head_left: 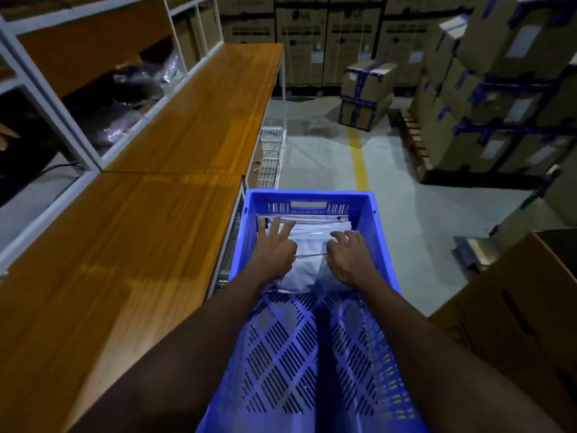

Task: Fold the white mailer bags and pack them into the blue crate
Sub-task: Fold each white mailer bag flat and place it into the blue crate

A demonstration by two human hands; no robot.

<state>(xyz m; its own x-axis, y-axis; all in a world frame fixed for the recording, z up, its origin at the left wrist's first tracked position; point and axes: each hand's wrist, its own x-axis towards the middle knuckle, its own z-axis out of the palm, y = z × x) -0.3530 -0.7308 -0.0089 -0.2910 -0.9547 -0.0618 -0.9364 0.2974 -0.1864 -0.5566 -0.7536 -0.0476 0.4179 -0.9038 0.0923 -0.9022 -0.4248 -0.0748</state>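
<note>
Left hand [274, 249] and right hand [350, 256] on white mailer bags [309, 271] inside blue crate [309, 195]

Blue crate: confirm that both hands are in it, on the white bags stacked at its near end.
One detail is wrong. The head view shows the left hand and the right hand in the blue crate, on the white bags, but the bags are stacked at its far end, not its near end.

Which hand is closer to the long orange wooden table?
Left. The left hand sits in the blue plastic crate on the side by the table; the right hand is farther across.
</note>
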